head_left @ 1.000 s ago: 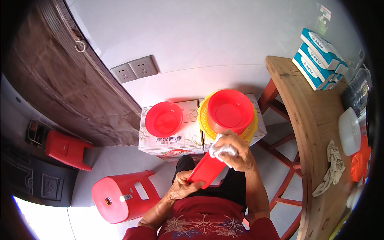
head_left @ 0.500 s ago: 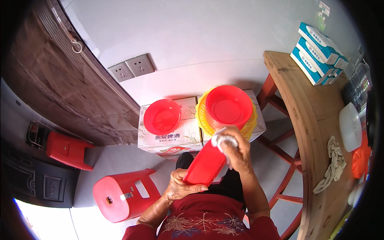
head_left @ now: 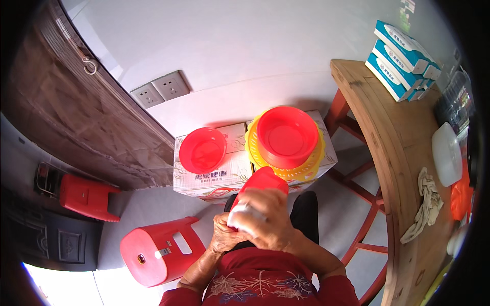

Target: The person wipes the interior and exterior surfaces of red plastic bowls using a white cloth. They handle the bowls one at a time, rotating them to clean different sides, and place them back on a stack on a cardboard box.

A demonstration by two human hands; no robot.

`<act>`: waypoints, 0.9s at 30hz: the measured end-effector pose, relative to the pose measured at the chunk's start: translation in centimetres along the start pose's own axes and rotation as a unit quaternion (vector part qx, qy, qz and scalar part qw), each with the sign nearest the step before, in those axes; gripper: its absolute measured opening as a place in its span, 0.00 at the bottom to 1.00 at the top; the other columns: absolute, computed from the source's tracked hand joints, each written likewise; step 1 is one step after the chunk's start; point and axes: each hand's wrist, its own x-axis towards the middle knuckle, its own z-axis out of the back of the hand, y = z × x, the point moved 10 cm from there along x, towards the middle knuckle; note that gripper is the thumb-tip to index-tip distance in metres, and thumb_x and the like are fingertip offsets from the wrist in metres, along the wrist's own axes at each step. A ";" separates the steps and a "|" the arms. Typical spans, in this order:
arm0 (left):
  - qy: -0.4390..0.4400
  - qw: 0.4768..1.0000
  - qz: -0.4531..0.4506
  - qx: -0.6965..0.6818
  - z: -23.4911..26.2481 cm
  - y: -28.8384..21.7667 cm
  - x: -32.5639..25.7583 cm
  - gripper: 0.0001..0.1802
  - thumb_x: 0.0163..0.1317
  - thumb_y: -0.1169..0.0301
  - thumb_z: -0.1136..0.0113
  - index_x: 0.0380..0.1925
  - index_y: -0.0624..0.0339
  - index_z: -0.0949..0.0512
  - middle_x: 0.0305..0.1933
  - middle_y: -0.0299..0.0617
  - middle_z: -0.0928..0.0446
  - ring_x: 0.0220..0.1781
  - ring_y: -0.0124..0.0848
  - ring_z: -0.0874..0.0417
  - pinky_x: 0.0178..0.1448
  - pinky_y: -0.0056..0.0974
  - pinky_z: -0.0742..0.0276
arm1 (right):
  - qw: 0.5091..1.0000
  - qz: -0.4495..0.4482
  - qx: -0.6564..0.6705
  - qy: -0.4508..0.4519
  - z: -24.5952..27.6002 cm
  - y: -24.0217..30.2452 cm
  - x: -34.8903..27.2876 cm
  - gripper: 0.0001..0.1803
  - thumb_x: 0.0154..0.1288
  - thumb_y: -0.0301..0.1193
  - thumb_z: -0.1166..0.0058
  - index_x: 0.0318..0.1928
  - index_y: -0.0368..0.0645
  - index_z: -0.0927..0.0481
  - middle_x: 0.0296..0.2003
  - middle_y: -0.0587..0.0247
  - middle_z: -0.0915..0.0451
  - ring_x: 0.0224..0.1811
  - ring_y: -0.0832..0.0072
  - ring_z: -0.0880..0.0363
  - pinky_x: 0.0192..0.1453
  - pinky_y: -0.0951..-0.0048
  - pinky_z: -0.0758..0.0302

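My left hand (head_left: 224, 235) grips the near end of a red plastic bowl (head_left: 266, 178), tilted on its side in front of my body. A crumpled white cloth (head_left: 245, 219) is in my right hand (head_left: 273, 211), pressed against the bowl near my left hand. That hand is blurred, and it hides much of the bowl. Just beyond, a stack of red bowls or a single deep one (head_left: 287, 137) sits in a yellow openwork basket (head_left: 311, 166). Another red bowl (head_left: 202, 150) stands to its left.
Cardboard cartons (head_left: 237, 137) by the wall carry the bowls and basket. At left lies a red plastic stool (head_left: 153, 255), with another red stool (head_left: 87, 196) farther off. A wooden table (head_left: 403, 137) on the right holds tissue boxes (head_left: 400, 61) and a rumpled cloth (head_left: 424, 206).
My right hand has moved with the white cloth from the bowl's far end toward my left hand. The held bowl has turned, and its far end now shows.
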 end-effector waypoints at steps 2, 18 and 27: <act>0.015 0.996 0.006 -0.091 -0.8 -1.0 -0.3 0.16 0.41 0.77 0.23 0.32 0.65 0.18 0.32 0.36 0.17 0.35 0.19 0.21 0.41 0.30 0.23 | 0.997 -0.065 0.023 -0.043 1.2 -2.5 0.0 0.20 0.51 0.31 0.38 0.47 0.51 0.24 0.48 0.57 0.25 0.51 0.62 0.28 0.56 0.60 0.37; -0.129 0.961 -0.113 -0.218 -0.2 -2.4 0.8 0.33 0.46 0.70 0.28 0.54 0.60 0.30 0.49 0.42 0.23 0.48 0.35 0.20 0.52 0.42 0.22 | 0.954 -0.248 0.070 -0.154 0.0 -5.4 -8.5 0.26 0.63 0.21 0.56 0.62 0.36 0.42 0.58 0.37 0.38 0.62 0.49 0.37 0.64 0.56 0.38; -0.022 0.991 -0.131 -0.011 -5.4 -6.5 0.6 0.11 0.46 0.76 0.26 0.30 0.66 0.17 0.28 0.39 0.17 0.29 0.25 0.18 0.35 0.30 0.22 | 0.946 -0.192 -0.019 -0.262 4.9 -6.1 -6.3 0.16 0.66 0.25 0.58 0.53 0.35 0.33 0.48 0.46 0.30 0.48 0.58 0.28 0.53 0.62 0.31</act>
